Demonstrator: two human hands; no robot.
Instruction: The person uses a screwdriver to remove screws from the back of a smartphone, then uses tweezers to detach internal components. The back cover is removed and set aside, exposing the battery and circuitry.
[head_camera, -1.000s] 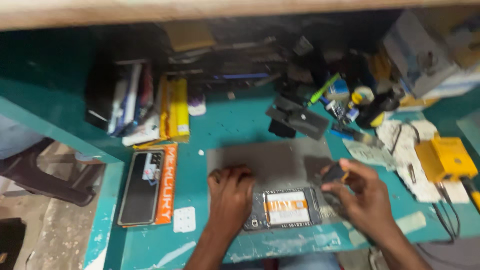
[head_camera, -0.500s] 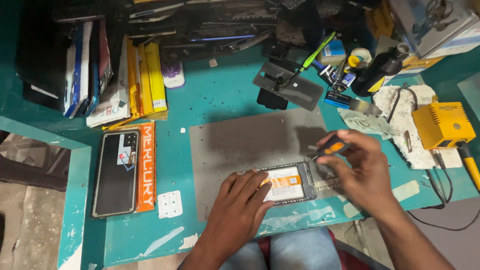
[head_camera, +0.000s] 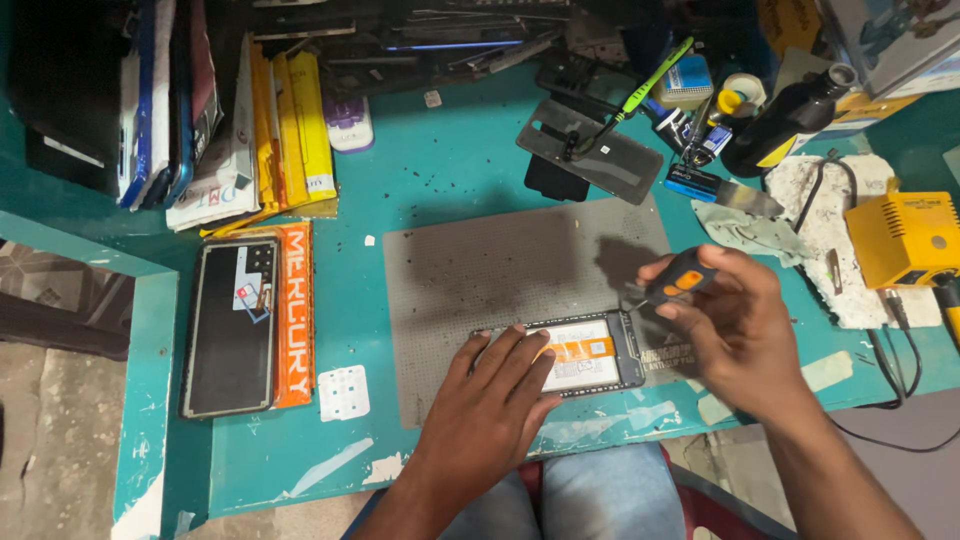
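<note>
Presently an opened phone (head_camera: 575, 355) is pinned flat under the left hand (head_camera: 490, 400) on the table's grey mat (head_camera: 500, 270); a small screwdriver (head_camera: 668, 283) is gripped in the right hand (head_camera: 725, 320) — just beside the phone's right end. Unscrewing appears in hand; precise tip placement is called for.

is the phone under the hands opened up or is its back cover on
Opened up: the flat black phone on the grey mat shows a white battery and an orange strip inside its frame, with no back cover on it.

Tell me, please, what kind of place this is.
Probably a phone repair bench. An opened phone lies on a grey mat, the right hand holds a small screwdriver, and a yellow soldering station stands nearby.
</note>
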